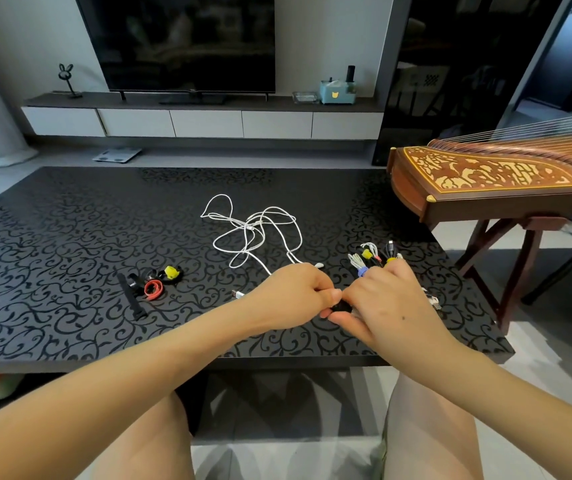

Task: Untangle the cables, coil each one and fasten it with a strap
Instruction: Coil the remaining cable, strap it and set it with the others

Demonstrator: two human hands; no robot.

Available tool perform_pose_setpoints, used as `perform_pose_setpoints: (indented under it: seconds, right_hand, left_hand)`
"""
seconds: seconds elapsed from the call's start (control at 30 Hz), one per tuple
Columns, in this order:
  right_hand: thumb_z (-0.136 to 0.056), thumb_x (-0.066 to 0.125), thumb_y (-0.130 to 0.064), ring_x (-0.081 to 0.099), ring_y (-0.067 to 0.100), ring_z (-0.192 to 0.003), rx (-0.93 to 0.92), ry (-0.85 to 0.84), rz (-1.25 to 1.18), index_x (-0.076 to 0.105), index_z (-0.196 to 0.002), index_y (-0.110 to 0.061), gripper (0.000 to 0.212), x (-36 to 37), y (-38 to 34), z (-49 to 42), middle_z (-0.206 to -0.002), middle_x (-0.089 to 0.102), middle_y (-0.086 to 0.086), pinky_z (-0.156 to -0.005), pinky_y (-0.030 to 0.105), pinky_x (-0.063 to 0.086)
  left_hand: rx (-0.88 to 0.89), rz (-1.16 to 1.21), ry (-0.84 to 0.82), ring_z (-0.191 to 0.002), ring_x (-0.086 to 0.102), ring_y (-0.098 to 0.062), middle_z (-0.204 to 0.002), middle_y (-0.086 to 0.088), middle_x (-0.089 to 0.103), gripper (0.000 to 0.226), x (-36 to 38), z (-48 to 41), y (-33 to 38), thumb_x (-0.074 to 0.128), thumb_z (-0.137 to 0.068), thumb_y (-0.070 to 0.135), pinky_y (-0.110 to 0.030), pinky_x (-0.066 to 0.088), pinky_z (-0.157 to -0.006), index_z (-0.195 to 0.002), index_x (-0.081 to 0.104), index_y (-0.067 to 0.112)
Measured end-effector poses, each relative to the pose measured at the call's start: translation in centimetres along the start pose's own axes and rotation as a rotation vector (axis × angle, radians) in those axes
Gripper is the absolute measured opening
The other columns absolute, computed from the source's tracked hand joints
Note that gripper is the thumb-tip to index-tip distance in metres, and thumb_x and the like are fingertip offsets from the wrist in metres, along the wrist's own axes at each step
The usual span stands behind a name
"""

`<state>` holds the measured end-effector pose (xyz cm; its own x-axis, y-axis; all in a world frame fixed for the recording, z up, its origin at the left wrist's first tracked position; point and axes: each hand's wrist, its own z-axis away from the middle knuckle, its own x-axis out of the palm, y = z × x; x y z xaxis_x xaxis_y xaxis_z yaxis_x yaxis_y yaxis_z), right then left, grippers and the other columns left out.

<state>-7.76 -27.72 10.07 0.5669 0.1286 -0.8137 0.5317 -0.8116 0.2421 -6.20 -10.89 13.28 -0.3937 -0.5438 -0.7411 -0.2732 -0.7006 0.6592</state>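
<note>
The 2 hands meet on the bench [70,237] just in front of the tangled white cable [253,230]. The left hand [295,294] and right hand [390,303] both pinch a black strap [341,307] with curled fingers; what it wraps is mostly hidden. Strapped coils [367,258] lie right of the tangle and loose straps [153,289] lie left of it.
</note>
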Motion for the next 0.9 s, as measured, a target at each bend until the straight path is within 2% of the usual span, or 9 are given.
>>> perform_pose_setpoints:
  seconds: [0.07, 0.13, 0.2, 0.27, 0.33, 0.4, 0.57, 0.7, 0.9]
  right_hand:
    - [-0.086, 0.037, -0.048, 0.026, 0.014, -0.051, 0.056, -0.051, -0.049, 0.049, -0.057, -0.018, 0.043, 0.0, -0.6, 0.2, -0.050, 0.041, -0.007, -0.063, 0.030, 0.022]
    - [-0.089, 0.042, -0.042, 0.031, 0.016, -0.051, 0.161, -0.151, -0.249, 0.050, -0.066, -0.017, 0.035, 0.3, -0.9, 0.6, -0.056, 0.034, -0.014, -0.063, 0.030, 0.027]
    - [-0.095, 0.046, -0.032, 0.042, 0.021, -0.056, 0.334, -0.325, -0.545, 0.045, -0.070, -0.017, 0.030, 0.7, -0.7, 1.1, -0.053, 0.035, -0.011, -0.060, 0.034, 0.032]
    - [-0.097, 0.044, -0.026, 0.051, 0.014, -0.053, 0.539, -0.440, -0.874, 0.046, -0.070, -0.011, 0.031, 0.7, -0.5, 1.3, -0.050, 0.045, -0.006, -0.060, 0.037, 0.041]
    - [-0.098, 0.043, -0.023, 0.055, 0.010, -0.052, 0.676, -0.457, -1.078, 0.051, -0.073, -0.003, 0.033, 0.5, -0.2, 1.4, -0.050, 0.046, -0.004, -0.060, 0.034, 0.045]
    - [-0.099, 0.043, -0.025, 0.051, 0.012, -0.051, 0.743, -0.472, -1.188, 0.052, -0.074, 0.000, 0.036, 0.3, 0.1, 1.4, -0.052, 0.044, 0.000, -0.055, 0.025, 0.041]
    - [-0.100, 0.042, -0.027, 0.038, 0.011, -0.048, 0.793, -0.506, -1.323, 0.053, -0.075, 0.000, 0.038, 0.1, 0.0, 1.5, -0.056, 0.040, 0.003, -0.046, 0.014, 0.033]
    - [-0.099, 0.044, -0.026, 0.035, 0.013, -0.050, 0.763, -0.445, -1.277, 0.051, -0.074, 0.003, 0.040, 0.1, -0.5, 1.6, -0.056, 0.039, 0.003, -0.046, 0.016, 0.031]
    - [-0.100, 0.042, -0.022, 0.038, 0.014, -0.051, 0.786, -0.402, -1.339, 0.051, -0.073, 0.000, 0.035, -0.5, -1.4, 1.1, -0.055, 0.044, -0.004, -0.048, 0.018, 0.033]
  left_hand:
    - [-0.019, 0.031, -0.065, -0.048, 0.039, -0.008, -0.056, -0.001, 0.047, 0.036, -0.2, -0.2, 0.0, 0.049, -0.097, 0.028, -0.020, 0.033, -0.054, -0.065, 0.059, 0.013]
    - [-0.026, 0.072, -0.119, -0.054, 0.049, -0.002, -0.062, 0.003, 0.057, 0.037, -0.7, -0.3, 0.1, 0.045, -0.099, 0.032, -0.014, 0.038, -0.061, -0.073, 0.064, 0.013]
    - [-0.031, 0.090, -0.030, -0.076, 0.061, -0.005, -0.080, 0.010, 0.066, 0.038, -1.8, -0.5, -0.4, 0.039, -0.100, 0.039, -0.018, 0.043, -0.078, -0.090, 0.068, 0.017]
    - [-0.025, 0.157, 0.148, -0.092, 0.064, -0.013, -0.092, 0.010, 0.069, 0.037, -3.2, -0.6, -1.4, 0.035, -0.101, 0.039, -0.025, 0.044, -0.088, -0.101, 0.067, 0.020]
    - [-0.010, 0.298, 0.201, -0.095, 0.066, -0.017, -0.100, 0.000, 0.071, 0.041, -4.1, -0.4, -2.4, 0.033, -0.101, 0.037, -0.023, 0.045, -0.088, -0.105, 0.068, 0.016]
    - [0.022, 0.411, 0.137, -0.095, 0.067, -0.020, -0.103, -0.005, 0.071, 0.039, -4.1, 0.2, -3.0, 0.036, -0.100, 0.035, -0.021, 0.048, -0.087, -0.108, 0.069, 0.015]
    - [0.089, 0.521, 0.148, -0.092, 0.065, -0.021, -0.102, -0.009, 0.069, 0.016, -2.5, 0.3, -3.8, 0.062, -0.090, 0.028, -0.031, 0.055, -0.085, -0.102, 0.070, 0.020]
    - [0.021, 0.610, 0.155, -0.086, 0.066, -0.022, -0.088, -0.002, 0.069, 0.033, -1.5, -0.1, -3.7, 0.079, -0.073, 0.038, -0.035, 0.056, -0.086, -0.094, 0.063, 0.017]
    - [0.070, 0.796, 0.264, -0.079, 0.066, -0.021, -0.081, 0.001, 0.068, 0.028, -0.2, -0.3, -3.7, 0.073, -0.077, 0.000, -0.040, 0.054, -0.087, -0.096, 0.058, 0.015]
